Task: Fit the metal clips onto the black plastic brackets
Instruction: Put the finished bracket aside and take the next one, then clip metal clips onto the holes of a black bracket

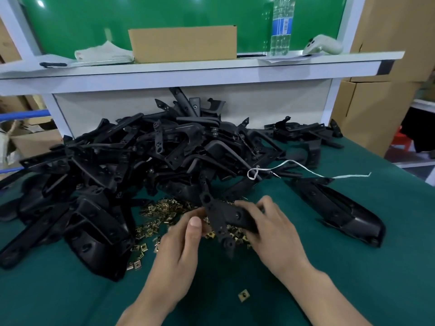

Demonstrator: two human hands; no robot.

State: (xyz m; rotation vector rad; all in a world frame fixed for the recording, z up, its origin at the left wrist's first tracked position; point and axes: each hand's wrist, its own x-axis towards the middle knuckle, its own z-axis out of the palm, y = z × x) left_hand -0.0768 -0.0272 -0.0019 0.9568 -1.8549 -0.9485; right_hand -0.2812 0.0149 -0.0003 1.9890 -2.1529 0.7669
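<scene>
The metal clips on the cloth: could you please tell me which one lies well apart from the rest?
The lone clip on the green cloth, nearest the camera; the other clips lie heaped beside the bracket pile.

Left hand (186, 236) and right hand (266, 229) close together, right fingers curled in a grip, left thumb against forefinger.

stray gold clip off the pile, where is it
Head view, low centre: the stray gold clip lies alone on the green table cover, below and between the left hand and right hand.
</scene>
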